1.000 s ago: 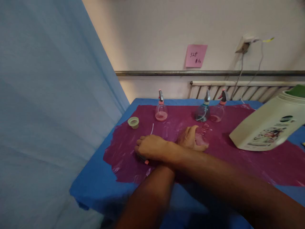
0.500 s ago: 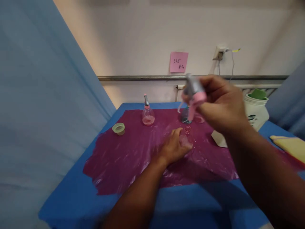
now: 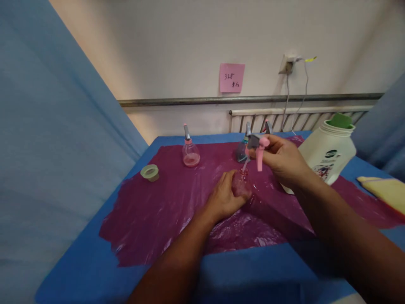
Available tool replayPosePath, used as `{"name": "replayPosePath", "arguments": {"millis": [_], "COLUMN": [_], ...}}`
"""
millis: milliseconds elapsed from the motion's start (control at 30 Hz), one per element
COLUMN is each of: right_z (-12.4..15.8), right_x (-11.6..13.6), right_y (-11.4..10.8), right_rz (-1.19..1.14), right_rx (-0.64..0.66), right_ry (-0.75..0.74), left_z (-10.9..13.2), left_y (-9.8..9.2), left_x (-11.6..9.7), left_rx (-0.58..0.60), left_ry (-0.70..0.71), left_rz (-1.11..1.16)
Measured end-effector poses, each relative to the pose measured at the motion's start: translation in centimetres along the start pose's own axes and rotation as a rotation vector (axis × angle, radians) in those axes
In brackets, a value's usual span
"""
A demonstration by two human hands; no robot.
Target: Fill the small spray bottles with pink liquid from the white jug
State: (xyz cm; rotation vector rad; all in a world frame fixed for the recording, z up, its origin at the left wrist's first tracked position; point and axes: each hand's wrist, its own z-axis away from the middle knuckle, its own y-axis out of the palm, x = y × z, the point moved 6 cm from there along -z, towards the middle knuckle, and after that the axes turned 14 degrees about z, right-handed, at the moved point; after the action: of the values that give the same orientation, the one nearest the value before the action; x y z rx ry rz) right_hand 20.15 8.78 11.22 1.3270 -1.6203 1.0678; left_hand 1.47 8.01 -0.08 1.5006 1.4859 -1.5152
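My left hand [image 3: 225,196] is wrapped round a clear round bottle [image 3: 241,185] with pinkish contents, standing on the purple plastic sheet [image 3: 152,223]. Above its open neck, my right hand [image 3: 283,159] grips a pink and grey spray trigger head [image 3: 260,147]. The thin tube of that head slants down to the bottle's mouth; whether its tip is inside is hard to tell. Just behind stands a spray bottle with blue liquid [image 3: 241,151]. Farther left is another spray bottle [image 3: 191,155] holding pink liquid, its grey and pink head on.
A large white jug [image 3: 329,147] with a green scoop-like piece [image 3: 341,120] in its mouth stands right of my right hand. A small translucent cup [image 3: 149,172] sits at left. A yellow cloth [image 3: 382,192] lies at far right. Blue curtain [image 3: 63,126] borders the left side.
My right hand has lowered the spray trigger head towards the bottle, bringing its tube to the neck. My left hand stays round the bottle. The view has shifted slightly.
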Motion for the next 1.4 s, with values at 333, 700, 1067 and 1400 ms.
{"name": "replayPosePath", "arguments": {"millis": [333, 700, 1067, 1400], "right_z": [1.5, 2.0, 3.2, 3.2], "right_x": [-6.0, -6.1, -6.8, -7.2], "right_y": [1.2, 0.9, 1.8, 3.4], "right_rz": [-0.012, 0.05, -0.007, -0.008], "right_rx": [0.228, 0.252, 0.038, -0.007], "right_ry": [0.07, -0.057, 0.013, 0.09], "left_z": [0.3, 0.2, 0.2, 0.1], "left_y": [-0.1, 0.1, 0.1, 0.3], "left_x": [-1.0, -0.9, -1.4, -1.5], "left_rx": [0.081, 0.095, 0.099, 0.076], "left_ry": [0.016, 0.008, -0.024, 0.013], "left_rz": [0.037, 0.045, 0.003, 0.023]}}
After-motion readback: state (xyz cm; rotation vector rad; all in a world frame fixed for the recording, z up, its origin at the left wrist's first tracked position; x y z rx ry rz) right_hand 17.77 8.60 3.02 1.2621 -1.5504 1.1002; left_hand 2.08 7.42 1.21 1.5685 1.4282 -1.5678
